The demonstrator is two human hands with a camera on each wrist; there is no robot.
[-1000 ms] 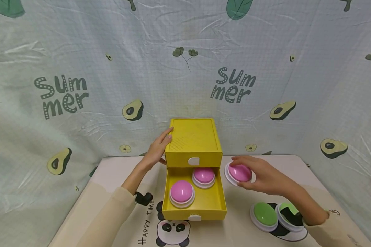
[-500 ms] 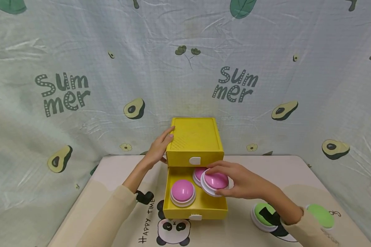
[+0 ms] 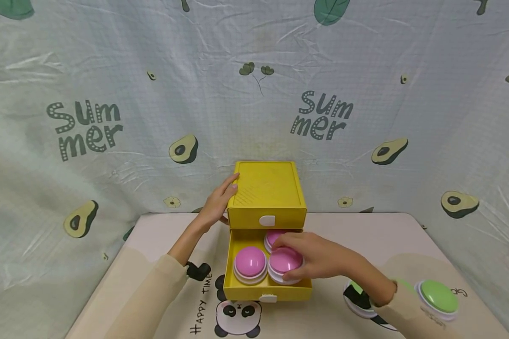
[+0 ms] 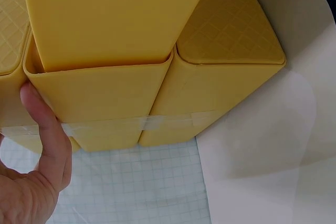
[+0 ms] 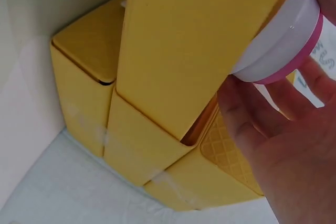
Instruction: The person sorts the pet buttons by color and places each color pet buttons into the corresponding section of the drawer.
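Note:
A yellow cabinet (image 3: 266, 184) stands before me with its lower drawer (image 3: 228, 282) pulled out. My left hand (image 3: 215, 203) rests on the cabinet's left side, its fingers extended along the wall. My right hand (image 3: 318, 256) holds a pink push button (image 3: 286, 260) with a white base in the drawer's front right. From the right wrist view, its white base (image 5: 278, 40) overlaps the drawer's edge. Beside it in the drawer sits another pink push button (image 3: 250, 262) at front left. A third pink button (image 3: 274, 236), partly hidden, lies behind.
Green push buttons stand on the table at the right: one green button (image 3: 439, 296) shows fully, the others are partly covered by my right forearm. A printed cloth (image 3: 254, 127) hangs behind the cabinet. The upper drawer (image 3: 248, 218) is closed.
My right hand has carried the pink push button leftward from beside the cabinet, over the drawer, and down into its front right. My left hand has stayed on the cabinet.

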